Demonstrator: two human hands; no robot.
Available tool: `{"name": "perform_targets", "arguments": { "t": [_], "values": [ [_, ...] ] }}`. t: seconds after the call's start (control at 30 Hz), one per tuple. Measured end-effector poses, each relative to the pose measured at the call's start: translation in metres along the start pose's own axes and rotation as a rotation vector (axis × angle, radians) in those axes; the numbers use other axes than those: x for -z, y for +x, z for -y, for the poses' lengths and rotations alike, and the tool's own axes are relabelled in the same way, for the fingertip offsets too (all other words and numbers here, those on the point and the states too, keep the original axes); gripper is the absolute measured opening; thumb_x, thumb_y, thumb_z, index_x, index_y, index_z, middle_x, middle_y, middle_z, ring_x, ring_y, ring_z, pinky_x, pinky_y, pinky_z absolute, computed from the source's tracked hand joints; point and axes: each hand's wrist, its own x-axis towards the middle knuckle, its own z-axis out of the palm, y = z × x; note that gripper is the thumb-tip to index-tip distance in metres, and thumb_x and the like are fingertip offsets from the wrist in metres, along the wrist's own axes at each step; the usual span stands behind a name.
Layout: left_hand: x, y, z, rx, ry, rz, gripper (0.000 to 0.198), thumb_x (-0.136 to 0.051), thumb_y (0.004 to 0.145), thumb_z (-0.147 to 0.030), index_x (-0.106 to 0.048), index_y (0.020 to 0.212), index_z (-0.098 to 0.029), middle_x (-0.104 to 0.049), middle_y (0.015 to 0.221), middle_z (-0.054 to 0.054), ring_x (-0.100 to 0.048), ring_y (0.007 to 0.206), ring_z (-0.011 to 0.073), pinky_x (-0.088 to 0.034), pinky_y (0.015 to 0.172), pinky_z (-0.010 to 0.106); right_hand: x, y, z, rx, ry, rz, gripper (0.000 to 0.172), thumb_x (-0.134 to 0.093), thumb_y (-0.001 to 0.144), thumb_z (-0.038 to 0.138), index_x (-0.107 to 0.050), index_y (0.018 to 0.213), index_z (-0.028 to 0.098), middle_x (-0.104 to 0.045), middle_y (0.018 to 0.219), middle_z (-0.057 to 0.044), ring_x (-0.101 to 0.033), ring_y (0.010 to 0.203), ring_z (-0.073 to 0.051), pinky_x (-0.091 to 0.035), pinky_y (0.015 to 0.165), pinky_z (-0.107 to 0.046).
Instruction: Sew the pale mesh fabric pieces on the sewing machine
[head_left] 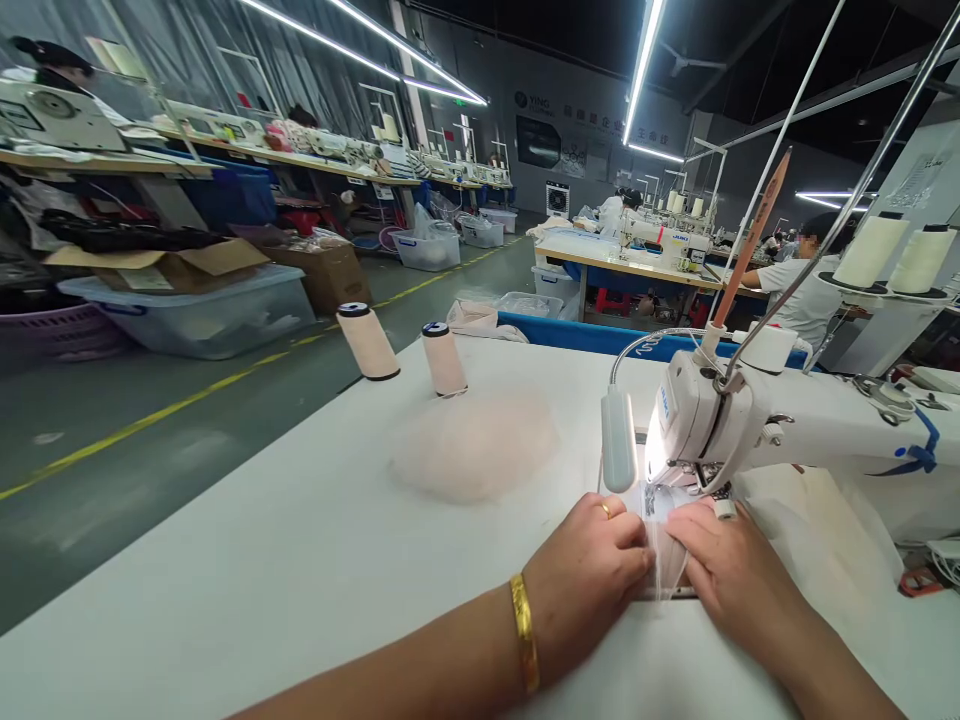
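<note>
A strip of thin, sheer pale fabric (664, 562) lies under the needle area of a white sewing machine (817, 425). My left hand (589, 575), with a ring and a gold bracelet, has its fingers curled on the fabric's left edge. On the other side my right hand (735, 570) grips the fabric close to the presser foot, thumb and fingers together. The machine's head and my fingers partly hide the needle. A small lamp (618, 440) lights the spot. More pale sheer fabric (821, 540) spreads out to the right of my right hand.
A soft heap of peach sheer fabric (476, 450) lies on the white table (360, 560). Two peach thread cones, one (367, 342) left of the other (444, 360), stand at its far edge. A red-handled tool (921, 580) lies far right. Beyond are other sewing stations and people.
</note>
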Motion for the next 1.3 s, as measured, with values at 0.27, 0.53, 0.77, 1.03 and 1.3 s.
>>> {"name": "perform_targets", "arguments": {
  "t": [0.27, 0.53, 0.77, 1.03, 1.3],
  "values": [
    [0.002, 0.004, 0.006, -0.013, 0.023, 0.023, 0.022, -0.056, 0.092, -0.005, -0.070, 0.087, -0.021, -0.072, 0.092, 0.003, -0.058, 0.082, 0.0202, -0.044, 0.077, 0.036, 0.000, -0.003, 0.003, 0.054, 0.049, -0.111, 0.043, -0.043, 0.084, -0.002, -0.065, 0.111, 0.023, -0.072, 0.114, -0.008, -0.060, 0.099, -0.028, -0.044, 0.079, -0.038],
    [0.010, -0.003, -0.004, 0.102, -0.087, 0.086, 0.012, -0.071, 0.078, -0.016, -0.060, 0.079, -0.020, -0.066, 0.087, 0.002, -0.057, 0.085, 0.0216, -0.043, 0.083, 0.039, 0.020, -0.006, 0.015, 0.055, 0.191, 0.084, 0.028, -0.052, 0.089, 0.003, -0.061, 0.103, 0.026, -0.067, 0.095, -0.002, -0.059, 0.088, -0.024, -0.046, 0.080, -0.038],
    [0.004, 0.000, 0.003, 0.043, -0.054, 0.037, 0.025, -0.049, 0.096, -0.007, -0.057, 0.076, -0.019, -0.064, 0.078, 0.000, -0.053, 0.074, 0.0176, -0.039, 0.074, 0.034, 0.011, -0.004, 0.012, 0.066, 0.268, 0.046, 0.036, -0.052, 0.092, 0.005, -0.056, 0.120, 0.027, -0.068, 0.113, -0.004, -0.061, 0.097, -0.025, -0.047, 0.083, -0.040],
    [0.012, 0.005, -0.001, 0.064, -0.044, -0.051, 0.032, -0.036, 0.106, -0.015, -0.058, 0.082, -0.019, -0.065, 0.082, 0.003, -0.055, 0.074, 0.0179, -0.038, 0.077, 0.035, -0.006, 0.010, 0.011, 0.106, 0.321, -0.162, 0.038, -0.044, 0.091, -0.001, -0.063, 0.110, 0.026, -0.073, 0.104, -0.002, -0.065, 0.097, -0.022, -0.050, 0.086, -0.036],
    [0.001, 0.006, 0.005, 0.031, -0.052, -0.145, 0.036, -0.033, 0.104, -0.013, -0.059, 0.082, -0.020, -0.064, 0.077, 0.002, -0.053, 0.068, 0.0177, -0.039, 0.078, 0.036, -0.012, 0.014, 0.011, 0.035, 0.370, -0.244, 0.028, -0.048, 0.095, 0.006, -0.067, 0.100, 0.025, -0.074, 0.095, -0.001, -0.067, 0.086, -0.020, -0.051, 0.082, -0.033]
  ]
}}
